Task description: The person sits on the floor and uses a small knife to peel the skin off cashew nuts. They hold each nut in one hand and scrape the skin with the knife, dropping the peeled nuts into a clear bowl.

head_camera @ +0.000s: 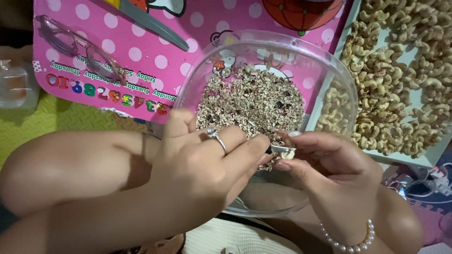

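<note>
Over clear round bowl [329, 80], flaky husks [249, 101], curved cashews [400, 75]

Both hands are brought together near centre, fingertips almost meeting. Left hand [202, 162] is held palm-down, fingers curled rightward, thumb raised toward the far side, a ring worn on one finger. Right hand [329, 157] is pinched shut, thumb and forefinger pointed left at the left fingertips. Left forearm is laid across from the left; right wrist is bent, a bead bracelet worn.
</note>
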